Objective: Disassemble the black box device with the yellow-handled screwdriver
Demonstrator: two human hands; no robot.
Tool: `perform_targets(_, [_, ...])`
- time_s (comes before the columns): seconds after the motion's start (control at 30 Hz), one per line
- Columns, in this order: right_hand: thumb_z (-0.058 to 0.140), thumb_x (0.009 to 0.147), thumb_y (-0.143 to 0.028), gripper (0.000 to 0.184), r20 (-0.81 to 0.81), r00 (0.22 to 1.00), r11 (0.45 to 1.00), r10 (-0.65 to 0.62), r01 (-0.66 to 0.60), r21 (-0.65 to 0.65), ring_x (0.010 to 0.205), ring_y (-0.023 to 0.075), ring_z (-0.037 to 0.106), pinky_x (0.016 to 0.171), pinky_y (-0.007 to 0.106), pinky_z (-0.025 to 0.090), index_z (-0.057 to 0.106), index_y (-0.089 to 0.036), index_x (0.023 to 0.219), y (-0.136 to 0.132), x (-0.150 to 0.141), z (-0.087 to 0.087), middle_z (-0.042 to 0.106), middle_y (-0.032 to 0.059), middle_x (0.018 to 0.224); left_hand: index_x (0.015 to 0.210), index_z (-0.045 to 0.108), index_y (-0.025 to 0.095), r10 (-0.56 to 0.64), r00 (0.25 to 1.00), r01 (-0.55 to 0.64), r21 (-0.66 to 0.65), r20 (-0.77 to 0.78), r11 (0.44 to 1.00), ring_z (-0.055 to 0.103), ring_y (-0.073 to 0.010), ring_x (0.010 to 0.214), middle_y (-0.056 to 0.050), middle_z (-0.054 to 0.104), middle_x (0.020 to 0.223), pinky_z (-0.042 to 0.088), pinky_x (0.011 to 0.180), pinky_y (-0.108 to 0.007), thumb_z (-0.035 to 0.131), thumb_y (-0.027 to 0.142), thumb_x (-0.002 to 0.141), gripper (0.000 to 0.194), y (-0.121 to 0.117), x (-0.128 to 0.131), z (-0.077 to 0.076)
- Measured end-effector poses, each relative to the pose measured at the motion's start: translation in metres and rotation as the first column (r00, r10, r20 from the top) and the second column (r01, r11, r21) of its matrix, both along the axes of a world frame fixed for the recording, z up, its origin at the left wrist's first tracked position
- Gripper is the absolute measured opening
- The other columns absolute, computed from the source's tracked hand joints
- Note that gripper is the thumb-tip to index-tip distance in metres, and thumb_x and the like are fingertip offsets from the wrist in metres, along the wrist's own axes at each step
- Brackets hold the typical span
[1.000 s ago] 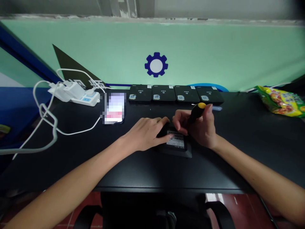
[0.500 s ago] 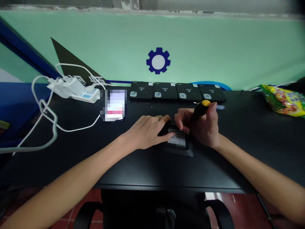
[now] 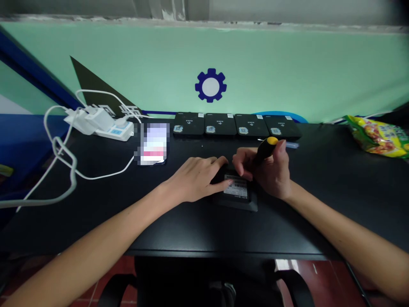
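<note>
A flat black box point(image 3: 238, 202) with a white printed label point(image 3: 235, 187) lies on the desk in front of me. My left hand point(image 3: 204, 179) grips its left side, the thumb across the label and the fingers over the far edge. In my right hand point(image 3: 271, 170) is a screwdriver point(image 3: 266, 150) with a black and yellow handle, tilted over the box's far right corner. My thumb rests near the handle's yellow end. The screwdriver's tip is hidden behind my fingers, so I cannot tell what it touches.
Several similar black boxes point(image 3: 220, 124) stand in a row along the wall. A white power strip point(image 3: 119, 131) with plugs and looping cables is at the left, beside a phone point(image 3: 155, 145). A yellow-green snack bag point(image 3: 378, 135) lies far right. The black desk's point(image 3: 204, 238) front edge faces me.
The whole view has shifted slightly downward and left, as if my head moved. Both hands keep nearly the same hold on the box and the screwdriver.
</note>
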State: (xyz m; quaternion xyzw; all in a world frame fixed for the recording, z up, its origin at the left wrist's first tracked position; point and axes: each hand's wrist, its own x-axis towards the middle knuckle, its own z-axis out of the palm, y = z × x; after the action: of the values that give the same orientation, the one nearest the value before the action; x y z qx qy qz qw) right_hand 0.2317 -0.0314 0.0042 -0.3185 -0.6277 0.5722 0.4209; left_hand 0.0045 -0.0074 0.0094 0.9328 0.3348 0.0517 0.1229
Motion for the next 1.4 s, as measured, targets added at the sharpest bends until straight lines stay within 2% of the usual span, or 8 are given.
perform_targets(0.27, [0.008,0.090,-0.100,0.095,0.004,1.000,1.000,0.013,-0.013,0.005,0.054,0.0184,0.034,0.054,0.036,0.028,0.062,-0.023,0.076,0.0030,0.0021,-0.0048,0.040,-0.0004,0.059,0.132,0.059,0.020,-0.004,1.000,0.004,0.025,0.007,1.000,0.076,-0.0287,0.090,-0.008,0.077,0.108,0.049,0.070,-0.036,0.047,0.060,0.113,0.047,-0.0001,-0.0005,-0.0017])
perform_targets(0.87, [0.006,0.091,-0.099,0.096,0.005,1.000,1.000,0.006,-0.007,0.022,0.055,0.0187,0.034,0.056,0.037,0.028,0.062,-0.023,0.075,0.0031,0.0019,-0.0047,0.039,-0.0010,0.060,0.131,0.060,0.019,-0.004,1.000,0.004,0.009,0.016,1.000,0.077,-0.0295,0.094,-0.009,0.077,0.112,0.051,0.074,-0.037,0.047,0.060,0.113,0.046,-0.0004,-0.0012,0.0000])
perform_targets(1.4, [0.004,0.091,-0.098,0.097,0.030,1.000,1.000,0.011,-0.011,0.016,0.054,0.0176,0.035,0.055,0.036,0.028,0.062,-0.022,0.077,0.0020,0.0014,-0.0037,0.041,-0.0007,0.061,0.131,0.058,0.019,-0.007,1.000,0.007,0.011,0.005,1.000,0.076,-0.0287,0.090,-0.008,0.076,0.108,0.048,0.069,-0.036,0.047,0.060,0.113,0.047,-0.0001,-0.0007,-0.0009])
